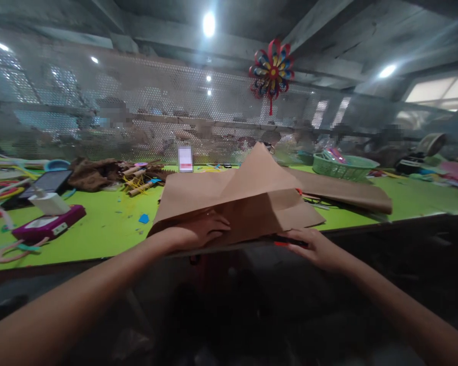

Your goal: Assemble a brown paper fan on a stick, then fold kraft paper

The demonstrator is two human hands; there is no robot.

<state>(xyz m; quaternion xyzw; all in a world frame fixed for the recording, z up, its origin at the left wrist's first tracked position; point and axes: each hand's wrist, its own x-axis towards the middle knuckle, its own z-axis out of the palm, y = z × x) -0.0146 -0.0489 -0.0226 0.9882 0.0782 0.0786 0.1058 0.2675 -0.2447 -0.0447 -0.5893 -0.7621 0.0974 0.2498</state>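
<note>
Green counter (110, 223), set before a perforated screen (156, 91).

Left hand (209, 229): palm down, fingers loosely spread and slightly bent, lying on brown paper under its raised fold; no grip visible.

Right hand (309, 245): fingers closed around a black-and-red tool (286, 240) at the paper's near edge; type of tool cannot be told.

Brown paper (194, 193): large sheet, on the counter's front edge between and beyond both hands, folded over itself, with a peak standing at the back. Judged light, fairly stiff, dry rather than slippery; likely to keep any crease and to tear if tugged at an edge. Best hold: a flat palm on the lower layer, or a gentle pinch along the fold's free edge.

Farther right: folded brown sheet (351, 193); behind it, green basket (343, 168).

Farther left: blue scrap (144, 218); beyond it, purple box (51, 223).

Behind the paper: upright phone (185, 160).
</note>
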